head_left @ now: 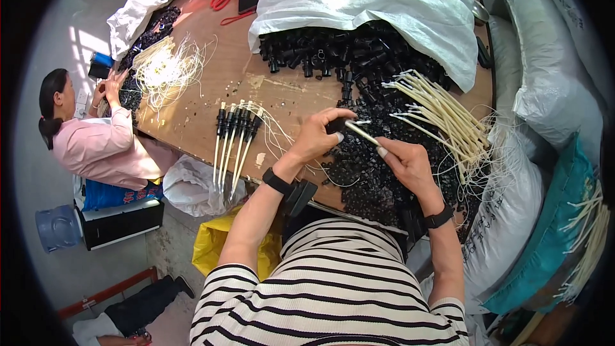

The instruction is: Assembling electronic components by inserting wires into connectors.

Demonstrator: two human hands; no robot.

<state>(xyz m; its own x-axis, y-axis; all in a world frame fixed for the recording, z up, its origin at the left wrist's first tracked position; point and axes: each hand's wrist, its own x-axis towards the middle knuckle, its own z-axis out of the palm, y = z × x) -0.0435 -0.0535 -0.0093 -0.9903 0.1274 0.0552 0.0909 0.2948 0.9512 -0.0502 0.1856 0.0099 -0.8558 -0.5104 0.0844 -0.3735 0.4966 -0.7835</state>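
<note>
Above the pile of small black parts (368, 182), my right hand (413, 166) pinches one end of a cream-coloured stick (364, 134). The stick's other end reaches my left hand (314, 136), whose thumb and finger are closed around a black plastic piece (336, 126). Whether the stick sits inside that piece or only touches it, I cannot tell. A bundle of cream sticks (442, 115) with thin white strings lies on the pile, beyond my right hand. Left of my left hand, several sticks with black sleeves (240, 120) rest at the table edge.
A white sack (365, 0) spills larger black tubular parts (307, 51) at the back. White sacks (554, 83) crowd the right side. At the far left a co-worker (96, 141) in pink handles parts near tangled strings (166, 74). A yellow bag (214, 250) hangs below the table.
</note>
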